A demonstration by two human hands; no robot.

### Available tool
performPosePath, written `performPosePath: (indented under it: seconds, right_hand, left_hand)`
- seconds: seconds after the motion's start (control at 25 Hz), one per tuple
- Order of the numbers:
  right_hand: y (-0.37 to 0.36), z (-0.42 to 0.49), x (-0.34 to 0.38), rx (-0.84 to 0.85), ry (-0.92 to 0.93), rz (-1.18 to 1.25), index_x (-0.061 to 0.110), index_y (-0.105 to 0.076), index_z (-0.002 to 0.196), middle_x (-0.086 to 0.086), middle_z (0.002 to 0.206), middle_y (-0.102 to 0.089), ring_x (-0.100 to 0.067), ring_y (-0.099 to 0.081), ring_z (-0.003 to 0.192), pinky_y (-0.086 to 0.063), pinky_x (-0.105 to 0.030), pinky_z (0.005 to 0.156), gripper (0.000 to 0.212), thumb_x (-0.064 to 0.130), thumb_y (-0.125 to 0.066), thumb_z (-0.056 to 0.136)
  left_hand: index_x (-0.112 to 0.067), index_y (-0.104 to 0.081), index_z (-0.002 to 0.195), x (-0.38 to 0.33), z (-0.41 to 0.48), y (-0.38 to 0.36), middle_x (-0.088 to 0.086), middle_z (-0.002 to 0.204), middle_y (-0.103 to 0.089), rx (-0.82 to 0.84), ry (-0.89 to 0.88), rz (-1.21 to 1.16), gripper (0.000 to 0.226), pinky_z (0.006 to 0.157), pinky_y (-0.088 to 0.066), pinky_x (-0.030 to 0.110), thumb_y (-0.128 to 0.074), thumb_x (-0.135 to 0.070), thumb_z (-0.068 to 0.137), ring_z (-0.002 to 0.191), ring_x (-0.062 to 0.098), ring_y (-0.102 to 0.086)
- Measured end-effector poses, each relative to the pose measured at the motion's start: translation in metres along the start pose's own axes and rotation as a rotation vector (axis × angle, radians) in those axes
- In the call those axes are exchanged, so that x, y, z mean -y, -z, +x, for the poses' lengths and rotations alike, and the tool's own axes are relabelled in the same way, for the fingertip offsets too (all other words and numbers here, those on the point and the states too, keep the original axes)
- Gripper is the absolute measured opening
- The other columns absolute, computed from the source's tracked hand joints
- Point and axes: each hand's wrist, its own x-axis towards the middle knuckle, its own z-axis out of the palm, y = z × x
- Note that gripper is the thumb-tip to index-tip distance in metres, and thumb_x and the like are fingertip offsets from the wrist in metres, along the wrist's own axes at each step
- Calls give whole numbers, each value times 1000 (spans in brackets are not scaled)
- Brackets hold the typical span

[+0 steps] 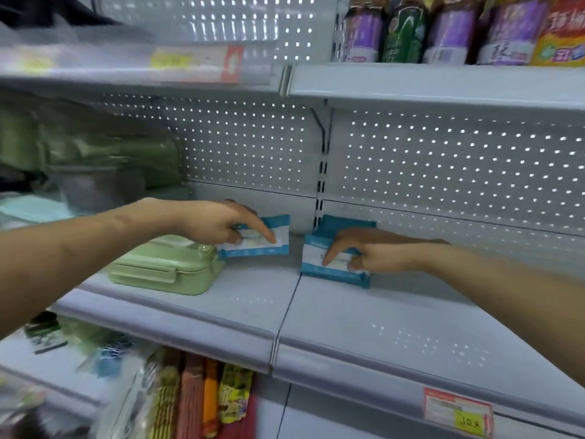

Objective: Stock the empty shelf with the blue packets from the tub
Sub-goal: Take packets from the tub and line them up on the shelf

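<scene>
Nearest you, a red-and-yellow price tag (457, 415) sits on the front lip of the grey shelf (364, 327), toward its right end. Under the front edge, blurred snack packs (196, 400) hang or stand on the level below.

A pale green lunch box (164, 267) lies flat on the left part of the shelf, about halfway back.

Just past it, your left hand (215, 224) holds the left packet (281, 232). Your forefinger lies straight across its white face and your other fingers are curled under its near side. That packet is tilted. Its lower left corner is against the lunch box's far right corner, and it sits just left of the seam between the two shelf boards.

Just right of that seam, your right hand (373, 253) holds the right packet (311, 253), which lies nearly flat on the shelf. Your forefinger is stretched over its label and your thumb and other fingers are bent against its right end. The two packets are near each other but apart.

A third packet (345, 224) sits just behind your right hand, close to the back edge. Whether it touches the right packet is hidden by your hand.

The perforated back panel (443, 160) rises behind them. On the shelf above, at the right, stand purple and green bottles (443, 30).
</scene>
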Motion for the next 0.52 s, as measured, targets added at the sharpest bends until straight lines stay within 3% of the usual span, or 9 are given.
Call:
performPosePath:
  seconds: [0.24, 0.4, 0.52]
  right_hand:
    - [-13, 11, -6, 5, 28, -144, 48, -59, 129, 26, 103, -45, -6, -42, 105, -37, -29, 88, 53, 18, -66, 86]
    - [-13, 5, -9, -1, 20, -213, 49, -57, 128, 15, 102, -45, -10, -39, 99, -32, -30, 82, 54, 21, -67, 83]
    - [-12, -5, -9, -4, 5, -244, 51, -55, 129, 18, 110, -43, -11, -37, 103, -33, -32, 86, 58, 20, -69, 81]
  left_hand:
    - [-67, -55, 127, 15, 6, 4, -26, 137, -52, -49, 13, -70, 60, 92, -48, 19, -58, -13, 101, 117, 2, -55]
    - [-44, -63, 135, 8, 27, 6, -17, 133, -58, -54, -24, -131, 40, 80, -37, -3, -63, -24, 100, 103, -25, -50]
    - [-53, -61, 132, -1, 45, 3, -20, 136, -57, -33, -32, -131, 43, 89, -41, 9, -62, -24, 100, 116, -9, -55]
